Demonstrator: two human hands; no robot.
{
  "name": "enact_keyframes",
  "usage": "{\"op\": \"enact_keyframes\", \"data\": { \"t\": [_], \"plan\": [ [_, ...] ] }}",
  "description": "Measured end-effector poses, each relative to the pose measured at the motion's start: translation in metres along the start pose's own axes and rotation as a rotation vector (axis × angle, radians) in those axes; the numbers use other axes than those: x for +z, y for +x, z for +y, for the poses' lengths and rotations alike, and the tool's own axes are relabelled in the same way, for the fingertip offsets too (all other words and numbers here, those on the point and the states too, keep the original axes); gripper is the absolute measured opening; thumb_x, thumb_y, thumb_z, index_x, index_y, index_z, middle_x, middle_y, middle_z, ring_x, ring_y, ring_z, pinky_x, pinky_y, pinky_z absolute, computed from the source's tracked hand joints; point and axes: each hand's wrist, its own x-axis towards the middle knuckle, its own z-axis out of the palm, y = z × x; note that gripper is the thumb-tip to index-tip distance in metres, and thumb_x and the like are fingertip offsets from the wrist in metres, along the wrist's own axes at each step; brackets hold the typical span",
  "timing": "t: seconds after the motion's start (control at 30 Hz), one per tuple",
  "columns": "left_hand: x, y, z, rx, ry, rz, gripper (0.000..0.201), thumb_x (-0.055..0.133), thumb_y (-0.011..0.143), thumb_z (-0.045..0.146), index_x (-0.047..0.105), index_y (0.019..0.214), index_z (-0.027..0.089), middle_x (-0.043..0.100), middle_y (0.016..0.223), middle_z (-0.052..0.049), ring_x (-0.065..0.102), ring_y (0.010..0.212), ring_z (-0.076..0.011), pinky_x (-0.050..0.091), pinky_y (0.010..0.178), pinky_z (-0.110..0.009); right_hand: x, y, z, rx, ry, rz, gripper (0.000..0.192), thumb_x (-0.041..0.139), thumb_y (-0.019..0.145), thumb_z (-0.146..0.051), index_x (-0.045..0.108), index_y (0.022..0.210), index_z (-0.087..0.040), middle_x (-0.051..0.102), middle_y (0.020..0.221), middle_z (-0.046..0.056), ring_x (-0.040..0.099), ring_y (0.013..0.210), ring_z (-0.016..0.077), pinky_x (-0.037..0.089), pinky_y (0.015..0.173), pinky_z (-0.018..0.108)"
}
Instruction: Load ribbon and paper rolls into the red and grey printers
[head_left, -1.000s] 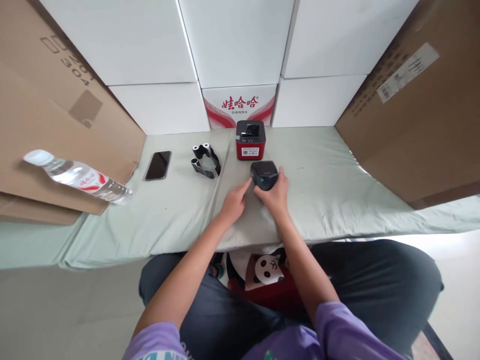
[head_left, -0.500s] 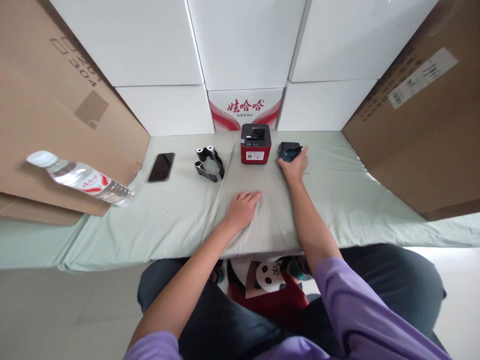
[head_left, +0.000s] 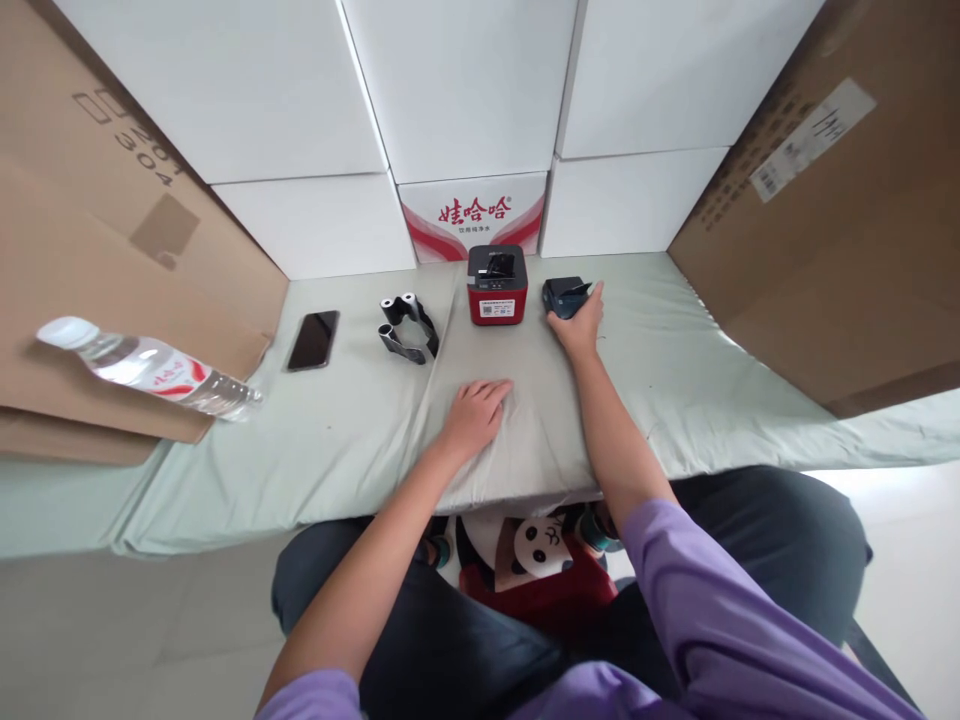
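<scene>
My right hand (head_left: 576,326) reaches far forward and grips a small dark device (head_left: 561,294) that rests on the cloth just right of a red and black printer (head_left: 497,284). My left hand (head_left: 478,412) lies flat on the pale green cloth (head_left: 675,380), fingers spread, holding nothing. Black rolls joined by a ribbon (head_left: 407,326) lie left of the printer, and a dark phone (head_left: 313,339) lies further left.
A water bottle (head_left: 142,370) lies on brown cardboard (head_left: 90,260) at the left. White boxes (head_left: 465,90) form the back wall, one with red lettering (head_left: 474,213). A large brown carton (head_left: 832,220) stands at the right.
My right hand carried the dark device from the near middle of the cloth to beside the printer. My left hand let go and settled flat on the cloth.
</scene>
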Motion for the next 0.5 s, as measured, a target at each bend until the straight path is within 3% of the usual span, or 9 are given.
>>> {"op": "enact_keyframes", "data": {
  "t": [0.07,0.17,0.27,0.4,0.5],
  "plan": [
    [-0.002,0.0,0.0,-0.001,-0.012,-0.004,0.051,0.04,0.103,0.017,0.057,0.15,0.021,0.066,0.15,-0.008,0.056,0.139,-0.0262,0.042,0.114,-0.047,0.002,-0.003,-0.003,0.018,-0.01,0.043,0.116,0.071,0.071,-0.038,0.011,0.166,-0.008,0.042,0.155,0.032,0.04,0.148,0.0456,0.03,0.121,0.073],
    [-0.002,0.001,0.0,-0.002,-0.036,0.003,0.05,0.04,0.103,0.018,0.059,0.149,0.021,0.067,0.149,-0.008,0.056,0.138,-0.0257,0.043,0.116,-0.047,0.004,-0.014,-0.017,0.002,-0.106,0.149,0.11,0.068,0.075,-0.044,0.014,0.166,-0.015,0.024,0.167,0.03,0.026,0.155,0.0496,0.024,0.119,0.08],
    [0.001,0.003,-0.003,-0.005,-0.083,0.014,0.049,0.044,0.101,0.019,0.06,0.147,0.022,0.067,0.148,-0.009,0.057,0.138,-0.0264,0.043,0.119,-0.049,0.004,-0.03,-0.035,-0.163,-0.18,0.15,0.103,0.063,0.079,-0.045,0.018,0.167,-0.015,0.013,0.171,0.028,0.017,0.159,0.0493,0.021,0.12,0.079],
    [-0.001,0.014,-0.022,-0.09,-0.312,0.092,0.05,0.052,0.097,0.022,0.059,0.146,0.019,0.066,0.148,-0.014,0.062,0.135,-0.0267,0.049,0.116,-0.048,0.014,-0.046,-0.044,-0.377,-0.089,-0.008,0.088,0.057,0.086,-0.044,0.029,0.164,-0.016,0.031,0.166,0.025,0.026,0.159,0.0434,0.024,0.124,0.073],
    [-0.011,0.038,-0.046,-0.259,-0.536,0.26,0.052,0.057,0.097,0.028,0.056,0.148,0.017,0.069,0.141,-0.017,0.069,0.125,-0.0261,0.058,0.103,-0.042,0.027,-0.048,-0.038,-0.415,0.064,-0.173,0.087,0.055,0.088,-0.039,0.024,0.165,-0.012,0.043,0.161,0.025,0.039,0.153,0.0379,0.033,0.126,0.063]
  ]
}}
